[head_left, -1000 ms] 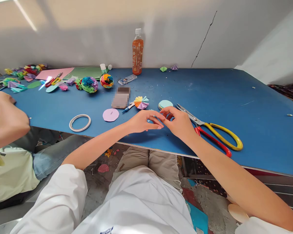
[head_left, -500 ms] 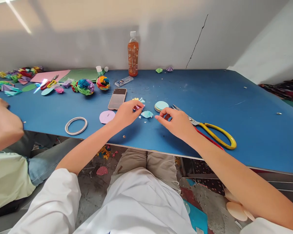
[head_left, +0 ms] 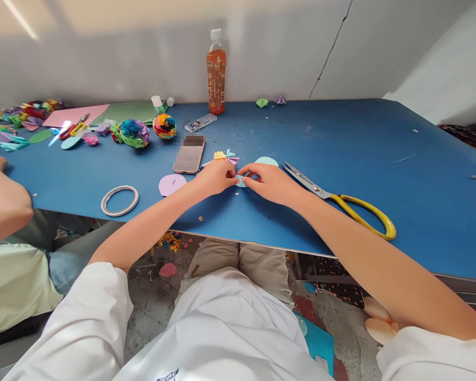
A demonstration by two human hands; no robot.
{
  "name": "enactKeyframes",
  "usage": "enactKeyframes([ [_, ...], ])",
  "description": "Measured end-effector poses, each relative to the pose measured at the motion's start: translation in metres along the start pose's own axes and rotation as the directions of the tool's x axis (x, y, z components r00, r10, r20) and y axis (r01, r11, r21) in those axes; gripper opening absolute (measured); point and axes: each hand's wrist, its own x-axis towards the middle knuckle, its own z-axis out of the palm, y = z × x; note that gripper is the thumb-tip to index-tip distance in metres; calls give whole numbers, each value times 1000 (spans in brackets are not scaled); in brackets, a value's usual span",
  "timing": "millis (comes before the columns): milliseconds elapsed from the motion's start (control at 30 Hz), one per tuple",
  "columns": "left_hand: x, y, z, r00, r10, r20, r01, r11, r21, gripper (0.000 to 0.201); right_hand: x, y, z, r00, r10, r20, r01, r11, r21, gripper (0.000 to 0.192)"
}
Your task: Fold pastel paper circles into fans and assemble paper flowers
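Note:
Over the blue table, my left hand [head_left: 214, 178] and my right hand [head_left: 270, 183] meet at a small light-blue folded paper piece [head_left: 241, 181]. Fingers of both hands are closed on it from either side, hiding most of its shape. Just behind my left hand lie pleated paper fans [head_left: 226, 156] in yellow, light blue and purple. A light-blue paper disc [head_left: 266, 160] shows behind my right hand, partly covered by it. Large scissors [head_left: 325, 194] with yellow handles lie right of my right hand, partly under the forearm. Left of my left hand is a lilac paper disc [head_left: 172, 185].
A roll of tape [head_left: 120, 201] and a phone [head_left: 189, 154] lie to the left. Crumpled paper balls [head_left: 133, 134], a clear case [head_left: 200, 123] and a drink bottle [head_left: 216, 74] stand farther back. A co-worker's arm [head_left: 6, 196] rests at the far left.
My right hand has moved left and my left hand slightly right, so they now meet at the light-blue folded paper, which both grip. The view has shifted a little.

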Motion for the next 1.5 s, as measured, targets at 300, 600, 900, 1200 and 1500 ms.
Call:
enactKeyframes([
  [300, -1, -9, 1, 982, 134, -134, -167, 947, -275, 17, -5, -3, -6, 988, -25, -153, 45, 990, 131, 17],
  [600, -1, -4, 0, 976, 20, -216, -150, 778, -610, 16, -9, -6, -17, 986, 26, -164, 25, 953, 301, 16],
  [900, -6, -2, -2, 946, 16, -323, -212, 786, -581, 16, -10, -11, -12, 953, 42, -301, 72, 931, 358, 18],
  [1200, -4, -6, 0, 963, 14, -271, -196, 727, -658, 26, -7, -3, -2, 770, -344, -537, 340, 934, -111, 10],
  [1500, -5, -6, 0, 958, 10, -286, -190, 771, -608, 24, -10, -5, -1, 809, -318, -495, 249, 947, -202, 24],
])
